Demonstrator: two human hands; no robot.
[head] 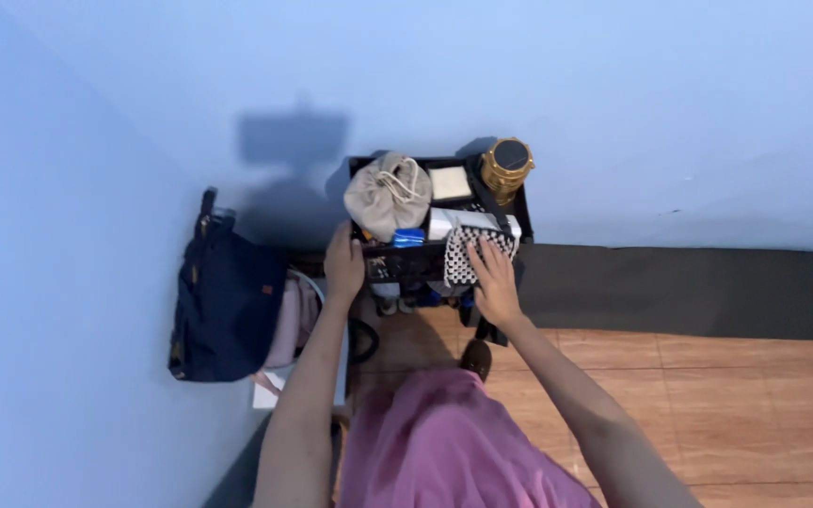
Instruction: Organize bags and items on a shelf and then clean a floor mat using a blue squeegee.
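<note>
A black storage cart (519, 212) stands against the blue wall. My left hand (343, 265) grips its front left edge. My right hand (494, 280) rests with spread fingers on a black-and-white patterned cloth (460, 256) draped over the cart's front. In the top tray lie a beige drawstring bag (386, 195), a flat white box (450, 183), a white roll (468, 222) and a small blue item (407, 237). A round gold tin (506, 166) with a dark lid stands at the back right corner.
A navy bag (225, 303) leans in the left corner, with a pink cloth (286, 325) beside it. A dark mat (689, 290) runs along the wall to the right. Brown floor tiles (726, 404) lie below. My pink clothing (444, 442) fills the bottom centre.
</note>
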